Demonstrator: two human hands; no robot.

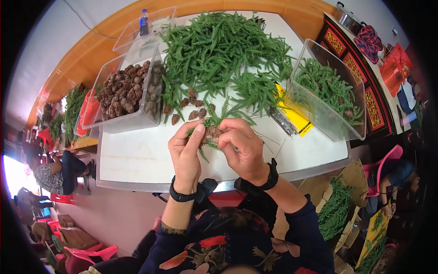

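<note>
Over the near part of the white table, a brown pine cone (213, 132) sits among green artificial pine sprigs (210, 145) that stick out around it. My left hand (186, 147) pinches the sprigs at the cone's left side between thumb and fingers. From the right, my right hand (242, 144) grips the cone with bent fingers, which hide part of it. Just beyond my hands lie several loose pine cones (192, 101). Thin wire stems (271, 142) lie on the table to the right of my right hand.
A clear bin of pine cones (123, 91) stands at left, with a bottle (144, 23) behind it. Green sprigs are heaped (219, 50) at the back. On the right are a yellow package (294, 114) and a clear bin of finished sprigs (331, 86). Other people (50, 173) sit farther off.
</note>
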